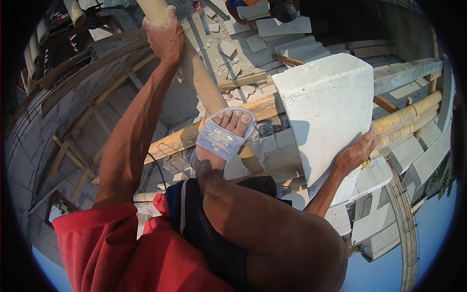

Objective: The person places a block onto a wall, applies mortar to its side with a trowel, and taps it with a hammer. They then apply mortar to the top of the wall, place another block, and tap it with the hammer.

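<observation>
My left hand (165,36) is wrapped round a thick bamboo pole (197,80) that slopes down toward my foot. A large white block (328,112) stands at the right of my foot, across the wooden beam. My right hand (355,153) grips its lower right edge, with the thumb on the near side and the other fingers partly hidden. My sandalled foot (221,129) rests on the wooden beam (170,141), beside the lower part of the pole.
Far below, a co-worker (282,10) bends over pale slabs (284,27). Broken pieces (227,47) litter the floor. Bamboo poles (408,117) and a grey beam (408,75) run off to the right. More blocks (406,153) lie at the right.
</observation>
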Motion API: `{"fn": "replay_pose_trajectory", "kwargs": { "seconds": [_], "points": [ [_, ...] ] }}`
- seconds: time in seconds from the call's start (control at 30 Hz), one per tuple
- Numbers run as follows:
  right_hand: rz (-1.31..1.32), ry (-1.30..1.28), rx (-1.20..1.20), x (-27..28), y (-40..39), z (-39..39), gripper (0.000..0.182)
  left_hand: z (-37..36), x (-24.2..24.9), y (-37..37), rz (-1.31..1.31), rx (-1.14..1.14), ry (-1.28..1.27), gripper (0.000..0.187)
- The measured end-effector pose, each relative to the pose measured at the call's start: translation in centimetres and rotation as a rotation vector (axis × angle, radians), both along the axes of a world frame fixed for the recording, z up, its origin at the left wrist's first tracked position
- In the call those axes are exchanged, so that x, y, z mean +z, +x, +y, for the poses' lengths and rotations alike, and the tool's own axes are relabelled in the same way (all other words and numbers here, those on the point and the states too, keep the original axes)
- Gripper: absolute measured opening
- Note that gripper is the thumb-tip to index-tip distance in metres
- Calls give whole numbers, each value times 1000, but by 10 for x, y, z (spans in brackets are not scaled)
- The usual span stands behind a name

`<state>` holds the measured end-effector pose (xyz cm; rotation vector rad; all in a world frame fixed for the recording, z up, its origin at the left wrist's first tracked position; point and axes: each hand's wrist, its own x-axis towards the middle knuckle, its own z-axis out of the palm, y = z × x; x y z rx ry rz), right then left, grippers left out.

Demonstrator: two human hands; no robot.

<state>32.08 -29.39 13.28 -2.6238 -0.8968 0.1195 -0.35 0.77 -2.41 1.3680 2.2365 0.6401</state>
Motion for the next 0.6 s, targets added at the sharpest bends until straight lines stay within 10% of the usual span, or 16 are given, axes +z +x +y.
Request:
{"fn": "replay_pose_trajectory", "kwargs": {
  "seconds": [0.6],
  "points": [
    [26, 11, -33, 0, -8, 5, 70, -5, 57, 47, 93, 126, -77, 84]
  ]
}}
